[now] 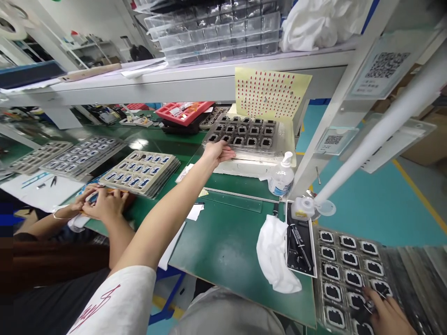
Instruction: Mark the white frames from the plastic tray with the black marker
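Observation:
My left hand (219,152) reaches forward to the front left edge of a clear plastic tray (274,148) filled with black square parts (239,141). Its fingers are stretched out, with the thumb side close to the front row. At lower right, my right hand (387,311) is over another clear tray (342,279) of black parts in pale frames (332,292). Its fingers are closed around a small dark item with a shiny bit, too unclear to name. The frame's lower edge cuts off part of this hand.
A pump bottle (281,179), a white cloth (274,256) and a black box with pens (301,249) stand on the right of the green table (216,253). At left, a co-worker's hands (104,202) work beside a stacked beige tray (139,172). A shelf (195,74) crosses above.

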